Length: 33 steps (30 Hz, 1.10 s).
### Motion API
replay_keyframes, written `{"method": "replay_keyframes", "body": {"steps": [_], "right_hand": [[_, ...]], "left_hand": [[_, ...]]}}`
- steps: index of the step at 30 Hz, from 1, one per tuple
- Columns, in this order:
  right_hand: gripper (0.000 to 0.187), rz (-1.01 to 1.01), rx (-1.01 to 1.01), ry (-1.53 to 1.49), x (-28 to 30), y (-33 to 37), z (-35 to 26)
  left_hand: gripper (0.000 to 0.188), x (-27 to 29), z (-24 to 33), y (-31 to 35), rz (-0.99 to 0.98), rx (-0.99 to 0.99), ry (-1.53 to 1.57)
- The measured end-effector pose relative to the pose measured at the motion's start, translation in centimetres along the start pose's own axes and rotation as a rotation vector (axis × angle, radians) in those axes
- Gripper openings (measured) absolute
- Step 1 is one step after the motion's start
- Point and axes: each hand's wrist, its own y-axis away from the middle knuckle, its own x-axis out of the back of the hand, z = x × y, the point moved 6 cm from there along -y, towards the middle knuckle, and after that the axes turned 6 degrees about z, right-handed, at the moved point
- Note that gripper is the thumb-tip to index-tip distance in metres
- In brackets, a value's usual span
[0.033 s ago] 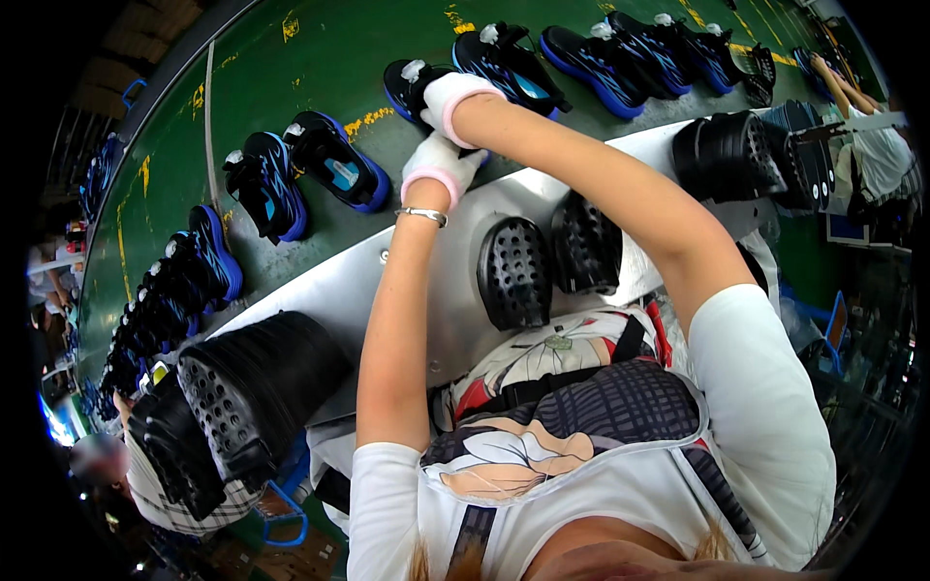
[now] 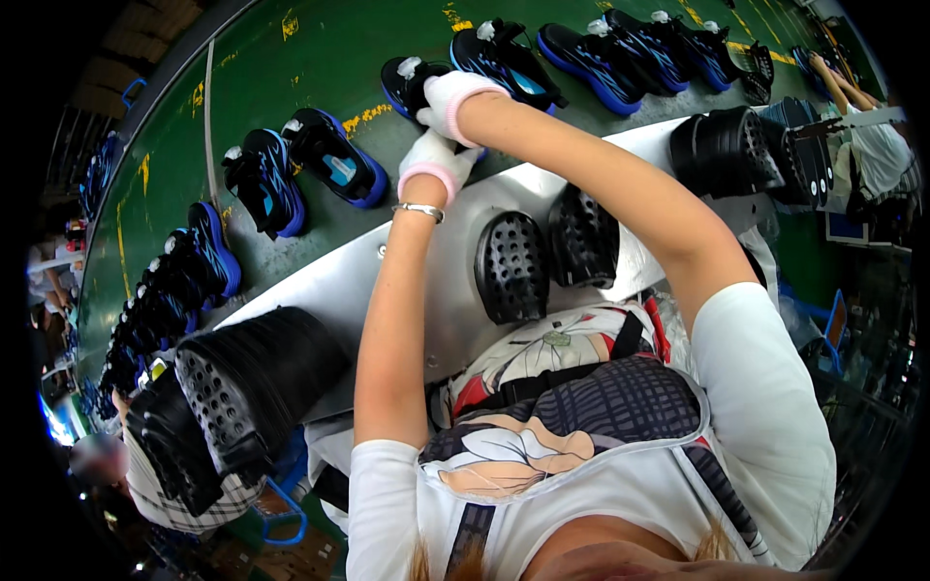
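On the green conveyor belt a black sneaker with a blue sole [image 2: 401,85] has white stuffing at its toe end. My right hand [image 2: 451,98], in a white glove with a pink cuff, is closed around the middle of that sneaker. At its heel end, my left hand [image 2: 431,159], gloved alike, holds on with bent fingers. The fingertips of both hands are mostly hidden. Just left of my hands stands a sneaker with a light blue insole [image 2: 341,169]; to the right is another black-and-blue sneaker [image 2: 497,60].
Between me and the belt runs a metal ledge [image 2: 339,276]. Two black perforated inserts [image 2: 511,268] stand on it, with nested stacks of them at left [image 2: 266,363] and right [image 2: 712,155]. Several more sneakers line the belt. Other people work at both far sides.
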Motion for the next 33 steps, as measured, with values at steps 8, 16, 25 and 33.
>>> {"method": "replay_keyframes", "body": {"steps": [8, 16, 25, 33], "right_hand": [[0.044, -0.068, 0.427, 0.069, 3.0, 18.8, -1.0], [0.044, 0.213, 0.592, 0.211, -0.6, 24.4, 0.7], [0.039, 0.316, 0.594, -0.068, 7.2, 26.4, 1.4], [0.049, 0.356, 0.531, -0.443, 8.2, 26.2, 2.6]], "left_hand": [[0.047, 2.8, -3.6, 0.9, 0.207, -0.050, -0.280], [0.044, 4.9, 1.1, 8.7, 0.480, -0.147, 0.033], [0.057, 3.0, 3.6, 12.7, 0.066, 0.024, 0.949], [0.061, 2.2, 8.1, 14.2, -0.331, 0.027, 1.746]]}}
